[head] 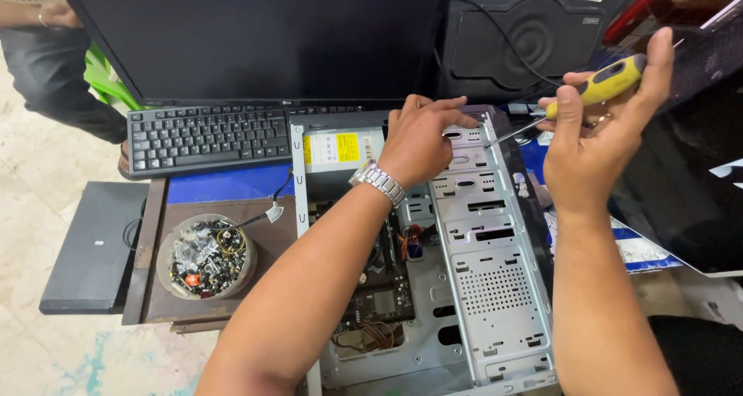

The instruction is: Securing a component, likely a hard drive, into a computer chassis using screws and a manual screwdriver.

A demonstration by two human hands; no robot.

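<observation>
Working over an opened computer case (495,288) that lay on its side on the counter (224,187), the person was, by the look of it, at the stage of driving or loosening a screw along the top edge of the metal drive cage (464,144). The right hand (596,144) was wrapped shut around the yellow-and-black handle of a screwdriver (600,86), its shaft angled down and left so the tip met the cage near the left fingers. The left hand (422,137), a metal watch (377,181) on its wrist, rested on the cage with fingers curled together and pinched at the rim; whether a screw sat between them was too small to tell. The next move seemed to call for a steady tip seated squarely in the screw head, with the left hand bracing the panel. A bowl of loose screws (206,255) stood well to the left, below a black keyboard (205,137).
</observation>
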